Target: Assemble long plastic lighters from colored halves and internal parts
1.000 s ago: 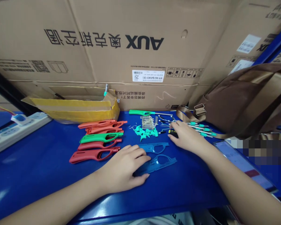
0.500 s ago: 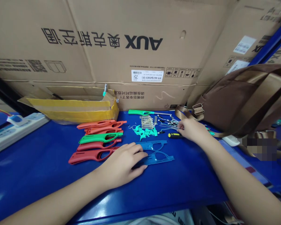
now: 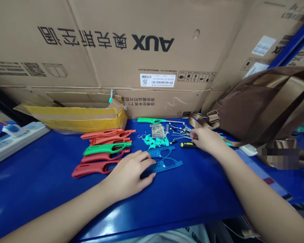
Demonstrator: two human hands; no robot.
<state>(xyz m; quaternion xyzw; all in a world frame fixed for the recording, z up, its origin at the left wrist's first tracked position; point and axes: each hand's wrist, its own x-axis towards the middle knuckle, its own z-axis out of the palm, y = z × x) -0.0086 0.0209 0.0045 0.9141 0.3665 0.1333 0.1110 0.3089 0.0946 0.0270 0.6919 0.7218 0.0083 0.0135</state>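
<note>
My left hand (image 3: 134, 173) is curled over two blue plastic lighter shell halves (image 3: 168, 164) lying on the table, its thumb at the near edge and part of them hidden under the palm. My right hand (image 3: 206, 140) is at a small pile of wired igniter parts and thin metal tubes (image 3: 178, 134), its fingertips pinched together there. What lies between those fingertips is too small to tell. Just below them lies a yellow and black screwdriver (image 3: 187, 145). Turquoise plastic pieces (image 3: 154, 141) and clear small tanks (image 3: 157, 131) lie between the hands.
Several red lighter shells (image 3: 95, 168) and a green one (image 3: 103, 148) lie at left. A green lighter (image 3: 150, 120) with a metal tube lies behind. A taped carton (image 3: 73, 118), a power strip (image 3: 17, 140), a brown bag (image 3: 258, 104) and a tablet-like device (image 3: 264, 173) surround the work area.
My left hand and the blue shell halves have shifted slightly left and away from me. My right hand stays at the pile of small parts. The view has moved a little.
</note>
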